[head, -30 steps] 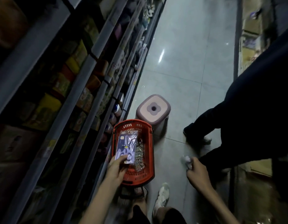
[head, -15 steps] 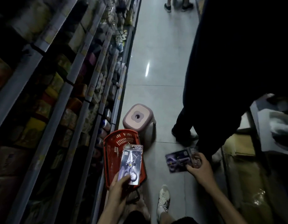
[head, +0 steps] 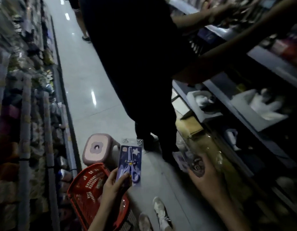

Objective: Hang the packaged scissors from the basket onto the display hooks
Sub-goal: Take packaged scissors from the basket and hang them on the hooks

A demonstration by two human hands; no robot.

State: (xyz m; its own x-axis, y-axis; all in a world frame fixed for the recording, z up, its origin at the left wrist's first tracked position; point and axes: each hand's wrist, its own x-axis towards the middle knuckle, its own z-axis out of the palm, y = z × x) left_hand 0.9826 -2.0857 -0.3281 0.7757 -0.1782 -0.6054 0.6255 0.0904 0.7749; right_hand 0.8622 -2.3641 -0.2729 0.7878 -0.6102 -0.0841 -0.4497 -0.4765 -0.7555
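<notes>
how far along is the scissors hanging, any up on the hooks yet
Done: no pack shows on a hook. In hand: the left hand grips one packaged scissors beside the red basket; the right hand holds a second pack, blurred. Left: hang both, then check the basket, whose contents are too dark to read.

pink stool (head: 98, 150) on floor (head: 84, 90) | dark-clothed person (head: 136, 64) standing | stocked shelves (head: 26, 114) both sides
</notes>
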